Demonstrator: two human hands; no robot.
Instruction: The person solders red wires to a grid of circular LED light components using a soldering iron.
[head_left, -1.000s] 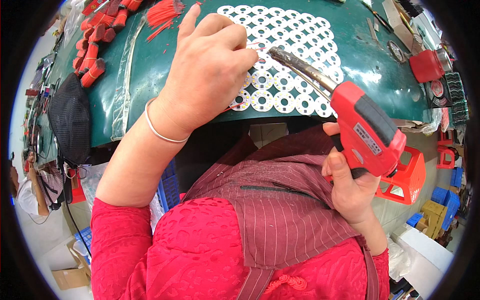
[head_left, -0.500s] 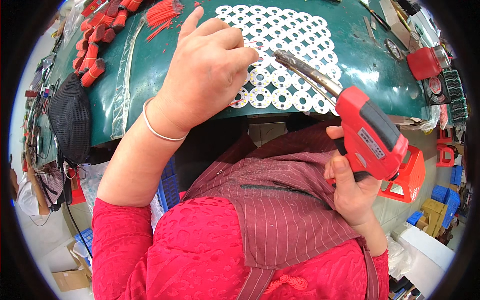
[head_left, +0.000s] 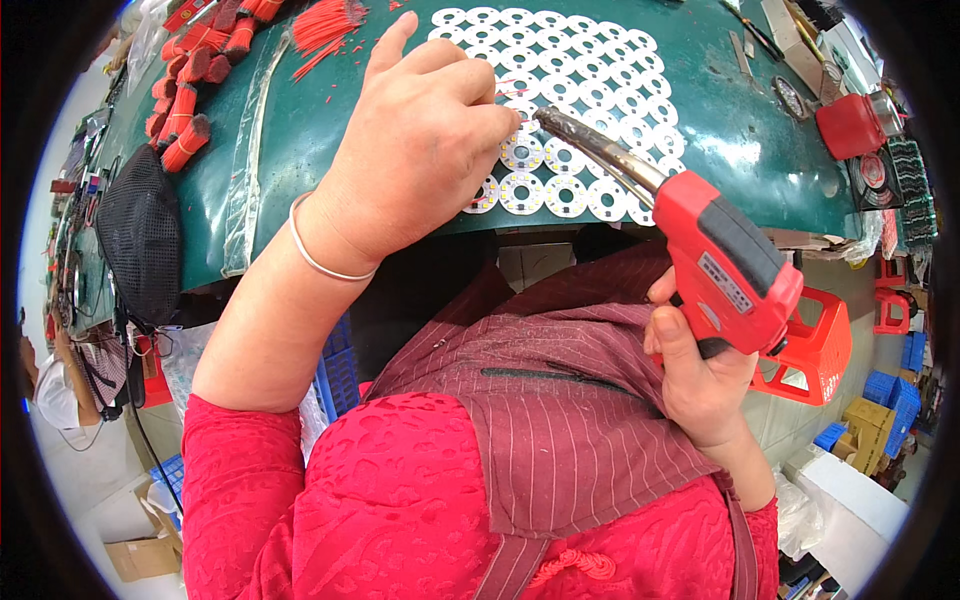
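Gripping a red soldering gun (head_left: pixel 725 265) in a closed right hand (head_left: pixel 700 375), the person aims its tip at white round circuit boards (head_left: pixel 560 90) on the green table (head_left: pixel 300 140). Left hand (head_left: pixel 420 150) pinches a thin red wire (head_left: pixel 510 95) just beside the tip.

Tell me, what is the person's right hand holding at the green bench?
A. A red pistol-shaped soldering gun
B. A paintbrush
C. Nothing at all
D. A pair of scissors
A: the right hand grips the handle of a red soldering gun, whose metal tip reaches to the white round boards on the green bench, close by the fingertips of the left hand.
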